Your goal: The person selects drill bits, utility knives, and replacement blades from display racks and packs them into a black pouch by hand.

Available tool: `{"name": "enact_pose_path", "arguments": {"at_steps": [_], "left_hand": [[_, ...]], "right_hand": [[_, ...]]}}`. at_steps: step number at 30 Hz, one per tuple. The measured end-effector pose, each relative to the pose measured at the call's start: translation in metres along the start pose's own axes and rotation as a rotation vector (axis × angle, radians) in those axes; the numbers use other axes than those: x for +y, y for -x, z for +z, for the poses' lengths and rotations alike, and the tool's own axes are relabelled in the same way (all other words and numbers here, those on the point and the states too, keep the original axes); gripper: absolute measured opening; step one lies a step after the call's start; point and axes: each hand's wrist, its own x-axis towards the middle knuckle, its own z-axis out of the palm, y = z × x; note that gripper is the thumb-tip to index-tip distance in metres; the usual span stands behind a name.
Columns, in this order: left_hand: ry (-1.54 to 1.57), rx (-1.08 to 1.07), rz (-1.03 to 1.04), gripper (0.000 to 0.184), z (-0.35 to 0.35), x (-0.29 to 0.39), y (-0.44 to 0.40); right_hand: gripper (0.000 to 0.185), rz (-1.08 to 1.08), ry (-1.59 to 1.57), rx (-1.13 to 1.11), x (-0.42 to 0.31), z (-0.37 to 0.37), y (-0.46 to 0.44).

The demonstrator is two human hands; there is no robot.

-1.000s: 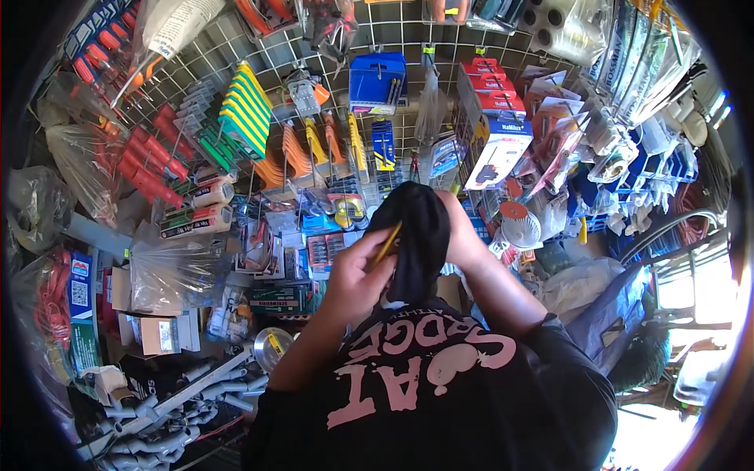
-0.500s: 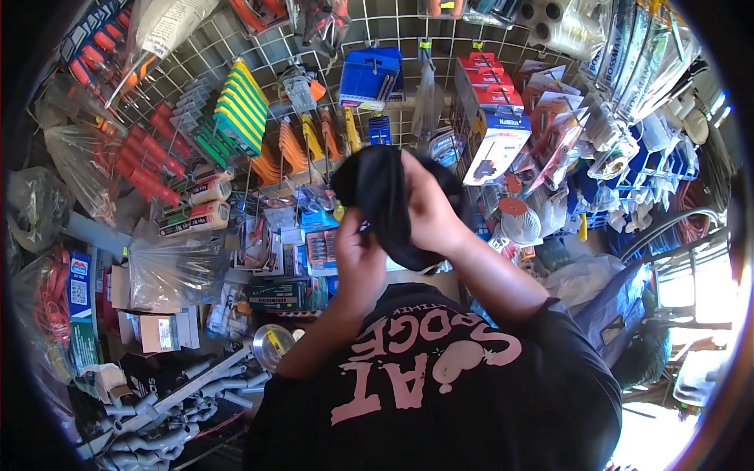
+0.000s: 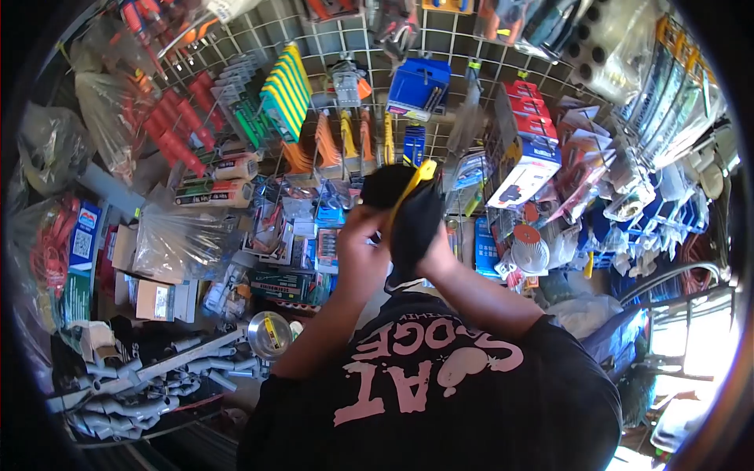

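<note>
Both hands are raised in front of my chest around a black, soft-looking item [image 3: 416, 224] with a yellow strip along one edge; its kind is not clear. My left hand [image 3: 364, 242] is closed on its left side, with the thumb and fingertips close together against it. On the other side my right hand [image 3: 440, 255] grips it from behind, most of its fingers hidden by the black item. A second dark, rounded part [image 3: 383, 186] shows above my left fingers and seems to belong to the same item.
A wire grid rack [image 3: 330, 43] hung with tools and packets fills the space ahead. Orange and yellow scrapers [image 3: 328, 141] hang just beyond my hands, boxed goods [image 3: 525, 169] to their right. Grey pipe fittings [image 3: 141, 392] lie low at the left, near a round clear-lidded container [image 3: 269, 335].
The black item has been turned in my hands, so its yellow edge now shows. My right hand has slipped lower and behind it. The view has shifted a little.
</note>
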Motion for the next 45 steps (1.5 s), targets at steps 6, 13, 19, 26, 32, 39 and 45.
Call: {"name": "enact_pose_path", "arguments": {"at_steps": [6,13,19,26,32,39,45], "left_hand": [[0.128,-0.161,-0.251,0.017,-0.065,0.006,0.016],[0.247,-0.168,-0.302,0.018,-0.088,-0.028,0.03],[0.619,0.202,-0.627,0.02,-0.126,-0.057,0.08],[0.817,0.429,-0.664,0.019,-0.143,-0.069,0.126],[0.881,0.443,-0.689,0.014,-0.164,-0.109,0.127],[0.169,0.449,-0.855,0.017,-0.283,-0.248,0.208],[-0.479,-0.023,-1.058,0.027,-0.286,-0.323,0.368]], "right_hand": [[0.024,0.465,-0.665,-0.303,0.01,0.005,0.004],[0.02,0.479,-0.448,-0.64,-0.007,0.036,0.027],[0.038,0.286,-0.425,-0.972,-0.01,0.084,0.042],[0.018,0.541,-0.337,-0.859,-0.032,0.119,0.076],[0.02,0.407,-0.039,-0.923,-0.028,0.132,0.099],[0.04,0.726,0.261,-1.15,-0.009,0.071,0.1],[0.055,1.418,-0.752,-0.241,0.078,-0.014,0.218]]}}
